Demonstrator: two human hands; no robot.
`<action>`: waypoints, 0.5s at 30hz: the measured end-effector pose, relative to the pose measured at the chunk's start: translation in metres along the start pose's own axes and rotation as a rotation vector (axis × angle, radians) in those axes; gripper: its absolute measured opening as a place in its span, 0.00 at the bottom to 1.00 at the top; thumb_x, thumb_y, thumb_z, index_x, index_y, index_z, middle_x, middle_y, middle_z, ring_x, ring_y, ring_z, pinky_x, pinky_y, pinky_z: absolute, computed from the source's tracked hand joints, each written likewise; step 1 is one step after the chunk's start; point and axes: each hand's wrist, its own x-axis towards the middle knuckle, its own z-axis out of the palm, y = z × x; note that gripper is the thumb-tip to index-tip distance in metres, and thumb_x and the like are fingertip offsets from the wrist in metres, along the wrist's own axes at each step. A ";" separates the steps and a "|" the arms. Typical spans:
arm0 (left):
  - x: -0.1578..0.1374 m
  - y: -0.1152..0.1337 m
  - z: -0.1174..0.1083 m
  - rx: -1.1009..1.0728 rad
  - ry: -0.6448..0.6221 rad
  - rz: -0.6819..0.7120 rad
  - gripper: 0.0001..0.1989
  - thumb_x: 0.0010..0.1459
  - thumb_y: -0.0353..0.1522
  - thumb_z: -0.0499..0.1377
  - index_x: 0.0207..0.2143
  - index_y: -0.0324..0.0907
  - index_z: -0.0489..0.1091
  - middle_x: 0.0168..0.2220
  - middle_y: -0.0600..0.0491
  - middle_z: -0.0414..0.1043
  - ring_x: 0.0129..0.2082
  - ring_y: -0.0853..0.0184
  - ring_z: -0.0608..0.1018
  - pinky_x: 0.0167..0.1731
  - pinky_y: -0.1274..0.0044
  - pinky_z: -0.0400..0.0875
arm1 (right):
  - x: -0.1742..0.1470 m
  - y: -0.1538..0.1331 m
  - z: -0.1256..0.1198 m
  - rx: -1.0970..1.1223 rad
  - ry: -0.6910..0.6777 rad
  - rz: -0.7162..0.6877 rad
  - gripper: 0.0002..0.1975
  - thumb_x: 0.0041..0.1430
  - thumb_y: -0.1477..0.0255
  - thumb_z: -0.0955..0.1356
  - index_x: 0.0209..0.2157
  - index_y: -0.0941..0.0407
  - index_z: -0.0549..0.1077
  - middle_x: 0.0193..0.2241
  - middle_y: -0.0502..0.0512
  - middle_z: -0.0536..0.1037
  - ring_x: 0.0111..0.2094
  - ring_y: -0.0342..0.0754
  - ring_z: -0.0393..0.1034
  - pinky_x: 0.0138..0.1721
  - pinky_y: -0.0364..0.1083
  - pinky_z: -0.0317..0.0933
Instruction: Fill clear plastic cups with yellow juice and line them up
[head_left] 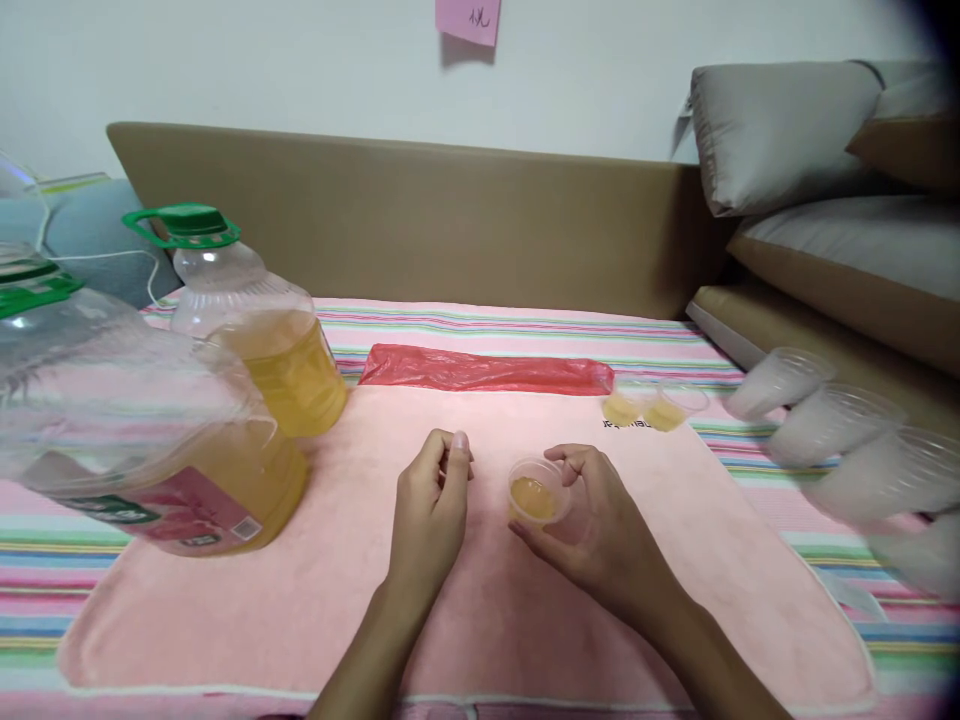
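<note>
Mat (300,620): lt pink, plain, white-edged, w/ blk lettering (616,424). Sheet (45,600) under: multicol. stripes, pink/white/blue/green/yellow. Plastic strip (487,370): translucent red. Far btl (277,370) & near btl (150,430): both clear, amber-yellow liquid (274,465), bright green far cap (195,225) & near cap (34,290); near one's label (180,510) pink w/ dk green patches. Nearest cup (532,495): clear, golden-yellow contents; farther cups (664,412) same, paler. Cup stacks (836,425): milky white. Board (420,220): solid olive-tan. Pillows (787,130): grey, some w/ brown. Wall (262,60): off-white. Note (466,20): pink, dk writing. Cable (97,255): white. L cushion (97,230): blue-grey.
</note>
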 end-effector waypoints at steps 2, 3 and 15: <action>0.000 0.000 0.000 -0.005 -0.002 0.000 0.21 0.72 0.46 0.49 0.29 0.44 0.61 0.26 0.58 0.61 0.28 0.69 0.66 0.29 0.76 0.60 | -0.001 -0.001 0.000 -0.014 0.001 -0.011 0.24 0.61 0.57 0.75 0.49 0.50 0.62 0.48 0.55 0.67 0.49 0.58 0.64 0.46 0.56 0.63; 0.001 0.000 0.000 -0.006 -0.003 0.001 0.22 0.72 0.47 0.49 0.28 0.44 0.60 0.26 0.58 0.61 0.27 0.69 0.66 0.29 0.76 0.60 | -0.001 -0.001 0.000 -0.020 0.002 -0.013 0.24 0.61 0.57 0.75 0.49 0.50 0.62 0.48 0.55 0.67 0.48 0.58 0.64 0.46 0.56 0.63; 0.000 0.004 0.000 -0.022 -0.016 0.010 0.22 0.73 0.46 0.48 0.27 0.44 0.59 0.25 0.58 0.61 0.27 0.69 0.66 0.29 0.76 0.60 | 0.003 -0.001 -0.001 -0.011 -0.035 0.087 0.23 0.59 0.58 0.75 0.47 0.51 0.62 0.48 0.52 0.68 0.46 0.55 0.65 0.43 0.54 0.64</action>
